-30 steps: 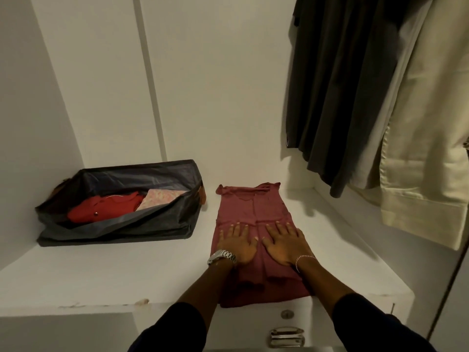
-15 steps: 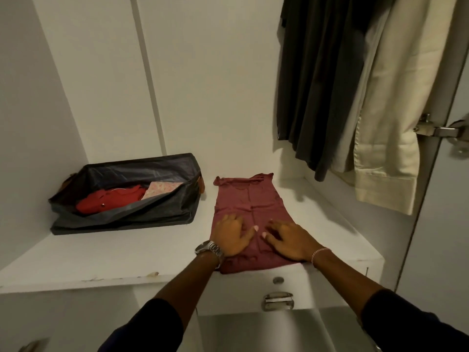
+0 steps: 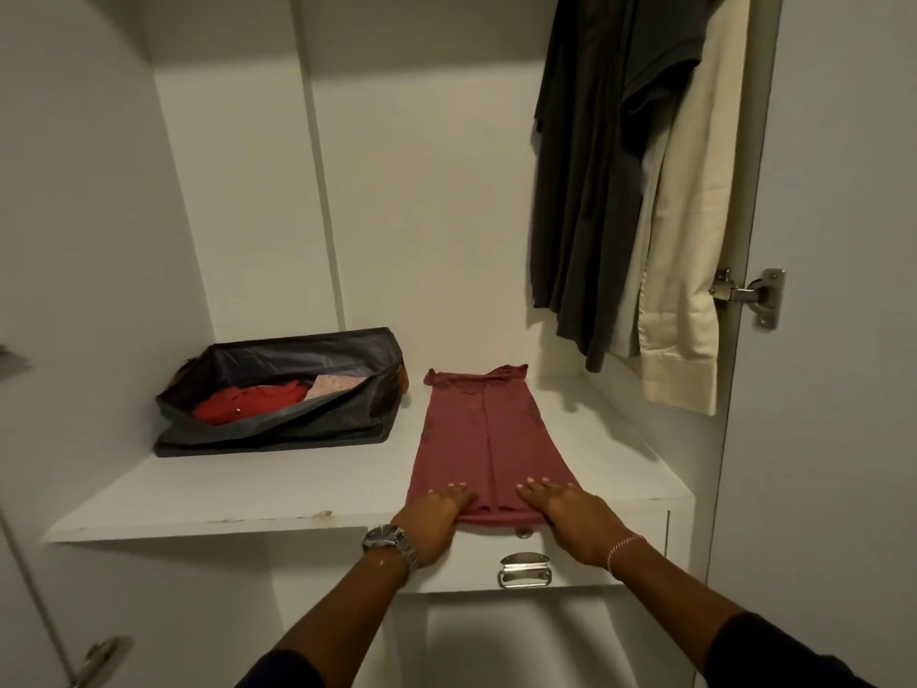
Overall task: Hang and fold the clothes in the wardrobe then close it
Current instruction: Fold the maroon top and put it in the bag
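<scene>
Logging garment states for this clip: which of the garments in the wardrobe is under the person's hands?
The maroon garment, spread flat on the shelf. The red garment lies in the dark bag; the dark and cream ones hang.

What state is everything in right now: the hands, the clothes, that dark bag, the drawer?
Left hand: flat on the garment's near edge.
Right hand: flat on the same edge.
Maroon garment: folded into a long strip, lying flat on the shelf.
Dark fabric bag: open, red and pale clothes inside.
Dark garment: hanging.
Cream garment: hanging.
Drawer: closed.
Wardrobe: open.
</scene>
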